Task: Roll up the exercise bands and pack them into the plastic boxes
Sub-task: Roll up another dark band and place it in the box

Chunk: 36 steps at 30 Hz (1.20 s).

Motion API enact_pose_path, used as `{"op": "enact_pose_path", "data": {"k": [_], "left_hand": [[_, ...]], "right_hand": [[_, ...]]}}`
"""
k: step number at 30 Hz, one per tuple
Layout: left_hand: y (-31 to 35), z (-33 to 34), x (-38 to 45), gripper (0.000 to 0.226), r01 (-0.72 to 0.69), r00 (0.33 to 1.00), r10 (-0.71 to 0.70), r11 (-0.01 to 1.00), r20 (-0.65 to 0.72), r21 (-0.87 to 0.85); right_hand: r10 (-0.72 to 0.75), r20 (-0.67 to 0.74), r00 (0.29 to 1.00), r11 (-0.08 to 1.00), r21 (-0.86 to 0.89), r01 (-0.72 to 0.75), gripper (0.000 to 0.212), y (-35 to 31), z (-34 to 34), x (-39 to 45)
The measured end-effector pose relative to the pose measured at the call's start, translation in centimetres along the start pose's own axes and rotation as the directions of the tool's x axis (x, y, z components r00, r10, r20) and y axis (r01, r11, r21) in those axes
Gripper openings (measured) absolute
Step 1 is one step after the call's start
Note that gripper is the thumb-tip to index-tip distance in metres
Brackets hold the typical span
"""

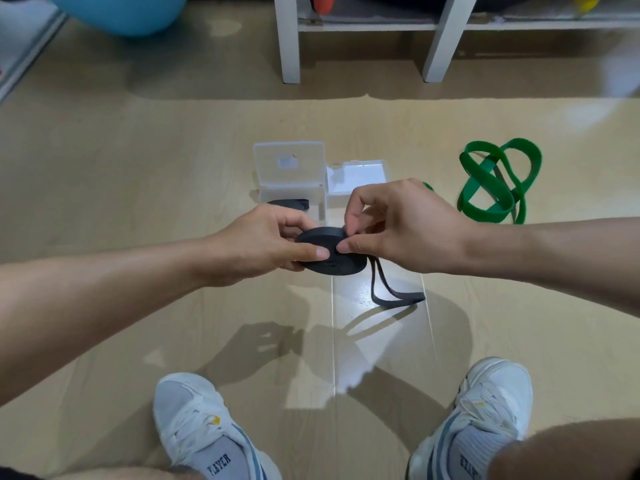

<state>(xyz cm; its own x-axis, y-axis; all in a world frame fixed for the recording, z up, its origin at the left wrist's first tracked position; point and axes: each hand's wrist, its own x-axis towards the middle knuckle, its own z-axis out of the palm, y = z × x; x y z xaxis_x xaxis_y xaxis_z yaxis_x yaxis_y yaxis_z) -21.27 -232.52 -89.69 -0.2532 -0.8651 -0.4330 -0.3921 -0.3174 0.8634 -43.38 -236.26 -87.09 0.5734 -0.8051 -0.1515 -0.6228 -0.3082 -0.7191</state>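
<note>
A black exercise band [329, 252] is wound into a flat coil held above the floor between both hands. My left hand [263, 244] grips the coil's left side, thumb on top. My right hand [391, 226] pinches its right edge with thumb and fingers. A loose black tail [388, 289] hangs from the coil down to the floor. Behind the hands stand two clear plastic boxes: the left box [289, 168] is open with something black inside, the right box [360, 176] is partly hidden by my right hand. A green band [495, 181] lies unrolled on the floor at the right.
My two white shoes [194, 420] [485, 403] rest on the wooden floor near the bottom. White shelf legs [289, 39] stand at the back, and a blue exercise ball [117, 12] is at the upper left.
</note>
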Motion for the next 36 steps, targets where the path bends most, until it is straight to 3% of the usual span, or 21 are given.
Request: {"op": "enact_pose_path", "data": {"k": [2,5,7,14,22,25,32,36], "left_hand": [[0.8,0.5,0.2,0.021,-0.058,0.998,0.062,0.968,-0.006,0.242],[2.0,1.5,0.3,0.027,-0.092,0.988,0.144,0.815,-0.047,0.572],[2.5,1.8,0.4,0.028,-0.047,0.986,0.136,0.767,-0.091,0.640],[2.5,0.0,0.3,0.014,-0.027,0.991,0.080,0.908,-0.111,0.419],[0.9,-0.9,0.0,0.013,0.018,0.989,-0.007,0.997,-0.147,0.073],[0.7,-0.9,0.1,0.012,0.023,0.995,-0.011,0.992,-0.098,0.121],[2.2,0.7,0.2,0.016,-0.086,0.994,0.107,0.880,-0.018,0.466],[2.2,0.3,0.5,0.009,-0.069,0.995,0.091,0.933,-0.045,0.353]], "right_hand": [[-0.058,0.058,0.997,0.982,-0.177,0.067,0.022,-0.3,0.1,-0.1],[-0.101,0.123,0.987,0.931,-0.338,0.138,0.028,-0.8,0.4,0.0],[-0.115,0.126,0.985,0.914,-0.374,0.154,0.031,-0.9,0.5,0.2],[-0.041,0.064,0.997,0.995,-0.087,0.047,0.030,-0.3,-0.6,0.5],[0.086,0.025,0.996,0.986,0.139,-0.089,0.027,1.2,-0.9,0.5],[0.085,0.024,0.996,0.994,0.070,-0.087,0.025,1.0,-0.8,0.5],[-0.048,0.073,0.996,0.983,-0.174,0.060,0.025,-0.6,0.0,0.0],[-0.049,0.044,0.998,0.996,-0.076,0.052,0.026,-0.4,-0.2,0.2]]}}
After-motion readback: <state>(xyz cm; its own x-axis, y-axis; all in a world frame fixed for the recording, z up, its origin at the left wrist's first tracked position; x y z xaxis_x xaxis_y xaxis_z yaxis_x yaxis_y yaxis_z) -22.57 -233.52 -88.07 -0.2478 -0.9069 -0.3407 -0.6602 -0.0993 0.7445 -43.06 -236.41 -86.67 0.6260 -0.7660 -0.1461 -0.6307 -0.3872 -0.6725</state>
